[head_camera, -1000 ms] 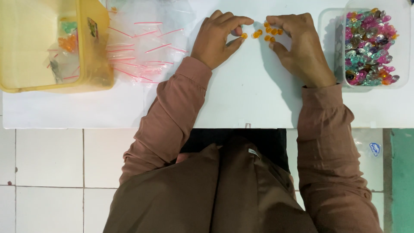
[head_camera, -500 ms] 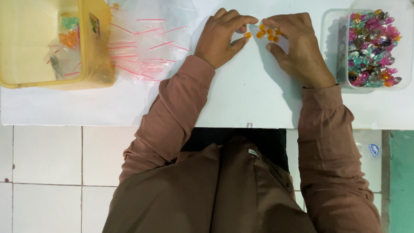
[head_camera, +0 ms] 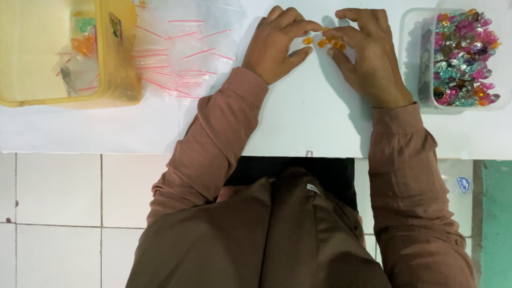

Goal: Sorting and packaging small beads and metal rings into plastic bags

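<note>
**Both hands gathered over a few orange beads**

Head view: the left hand (head_camera: pixel 278 44) and right hand (head_camera: pixel 368 53) meet fingertip to fingertip at the far edge of the white table (head_camera: pixel 298 122), with a small cluster of orange beads (head_camera: pixel 326 42) lying between and just under the fingertips. The beads sit close together, probably so they can be picked or counted one by one. The left thumb and forefinger are nearly closed around one bead; whether it is lifted I cannot tell. The right fingers curl loosely, tips touching the cluster. A clear tub of mixed coloured beads (head_camera: pixel 463 56) stands just outside the right hand. Small zip bags (head_camera: pixel 181 53) lie beyond the left hand, and a yellow box (head_camera: pixel 64 53) further out.
</note>
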